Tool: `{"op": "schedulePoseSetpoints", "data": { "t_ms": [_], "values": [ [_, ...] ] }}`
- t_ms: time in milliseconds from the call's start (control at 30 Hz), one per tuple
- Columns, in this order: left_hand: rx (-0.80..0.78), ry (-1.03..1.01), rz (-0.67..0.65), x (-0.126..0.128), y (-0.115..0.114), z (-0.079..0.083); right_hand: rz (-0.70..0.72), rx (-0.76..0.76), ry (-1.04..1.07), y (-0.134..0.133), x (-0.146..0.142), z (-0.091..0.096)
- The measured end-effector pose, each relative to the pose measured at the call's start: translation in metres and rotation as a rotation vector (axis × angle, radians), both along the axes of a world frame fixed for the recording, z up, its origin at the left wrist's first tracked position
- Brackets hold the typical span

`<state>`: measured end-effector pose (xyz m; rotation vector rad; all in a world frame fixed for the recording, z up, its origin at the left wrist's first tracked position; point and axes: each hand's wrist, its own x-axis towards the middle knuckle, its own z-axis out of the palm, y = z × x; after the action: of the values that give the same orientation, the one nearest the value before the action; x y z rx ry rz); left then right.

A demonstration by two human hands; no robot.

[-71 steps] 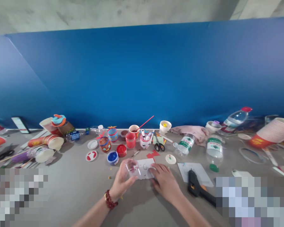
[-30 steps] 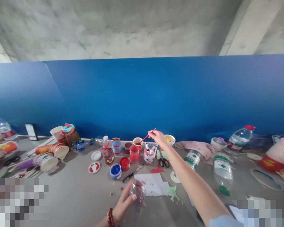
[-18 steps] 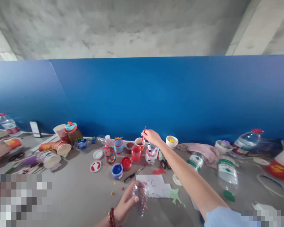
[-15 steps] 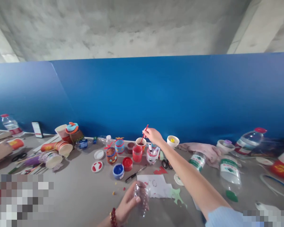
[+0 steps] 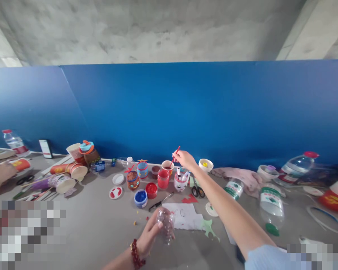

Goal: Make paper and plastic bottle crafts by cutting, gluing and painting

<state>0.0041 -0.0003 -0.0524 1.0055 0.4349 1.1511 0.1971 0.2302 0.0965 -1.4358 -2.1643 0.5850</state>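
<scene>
My left hand (image 5: 148, 237), with a beaded bracelet at the wrist, is wrapped round a clear plastic bottle piece (image 5: 167, 229) above the near part of the table. Farther off, my right hand (image 5: 186, 160) pinches a thin red paintbrush (image 5: 175, 155), whose lower end is inside a paper cup (image 5: 166, 164). Just in front of that cup is a red-filled cup (image 5: 163, 180). Open jars of red paint (image 5: 151, 191) and blue paint (image 5: 141, 198) stand to its left. A cat-faced holder (image 5: 180, 184) with pens is below my right hand.
White paper (image 5: 186, 217), green scraps (image 5: 208, 228), a black pen (image 5: 157, 204) and scissors (image 5: 198, 191) lie around. Several plastic bottles (image 5: 271, 208) and a pink cloth (image 5: 239, 176) are at right. Another person's hand (image 5: 1, 175) holds a paper cup at far left. A blue partition (image 5: 169, 108) stands behind.
The view has shifted slightly. My left hand and the bottle piece sit a little higher and farther left in view. The brush leans more to the right, its lower end still in the cup.
</scene>
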Motion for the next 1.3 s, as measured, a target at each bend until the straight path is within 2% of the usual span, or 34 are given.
{"op": "schedulePoseSetpoints", "data": {
  "t_ms": [167,400,533,867,1133,1300],
  "values": [
    [-0.004,0.022,0.020,-0.002,0.001,-0.003,-0.008,-0.011,0.052,0.005,0.002,-0.004],
    [0.012,0.027,-0.037,-0.001,-0.001,0.006,-0.024,-0.001,0.089,0.008,0.004,-0.015],
    [0.035,0.017,-0.047,-0.001,0.001,0.006,-0.042,0.021,0.082,0.009,0.003,-0.018],
    [0.021,0.023,-0.057,0.000,-0.001,0.008,-0.076,0.053,0.015,0.004,-0.001,-0.016],
    [0.021,0.035,-0.060,-0.001,0.000,0.003,-0.098,0.078,-0.074,0.000,-0.004,-0.009],
    [0.015,0.027,-0.059,0.000,0.000,0.007,-0.087,0.074,-0.113,-0.001,-0.009,-0.009]
  ]
}}
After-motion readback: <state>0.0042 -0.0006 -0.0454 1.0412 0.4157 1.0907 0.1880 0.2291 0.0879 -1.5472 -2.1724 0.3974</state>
